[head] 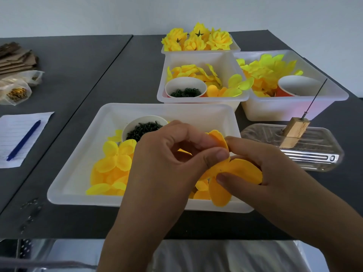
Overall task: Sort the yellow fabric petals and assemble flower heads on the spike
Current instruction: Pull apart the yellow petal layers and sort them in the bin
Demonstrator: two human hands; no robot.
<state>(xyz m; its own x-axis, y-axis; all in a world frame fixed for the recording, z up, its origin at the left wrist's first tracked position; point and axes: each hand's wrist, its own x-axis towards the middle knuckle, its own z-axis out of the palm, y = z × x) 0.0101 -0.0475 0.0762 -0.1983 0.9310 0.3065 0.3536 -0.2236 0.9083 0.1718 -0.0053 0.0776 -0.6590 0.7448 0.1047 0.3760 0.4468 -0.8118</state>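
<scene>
I see both hands meeting over the near white tray [78, 173], which sits on the dark counter [98, 75]. The left hand [169, 163] has its fingers [198, 141] curled, thumb and forefinger pinching the upper lobe of an orange-yellow petal piece [235, 169]. The right hand [261, 163] pinches the same piece from the right, thumb pressed on its lower lobe; its other fingers are behind the fabric, so I cannot tell how they lie. The piece hangs just above the tray's near right corner.

Inside that tray lies a heap of loose yellow petals [112, 167], and at its far side a white cup [137, 126] of small dark parts. To the right, on a clear plastic tray [314, 158], a wooden block [292, 132] carries the thin spike [316, 95], tilted and bare as far as I can make out.

Farther off stand three more white tubs: the middle tub [224, 63] with petals and a cup of dark rings, the right tub [294, 108] with brighter petals and an orange cup [294, 85], and the far one holding finished flower heads [198, 39]. On the left lie a lined sheet [11, 138] with a blue pen [23, 140], and farther back some bags and cardboard.
</scene>
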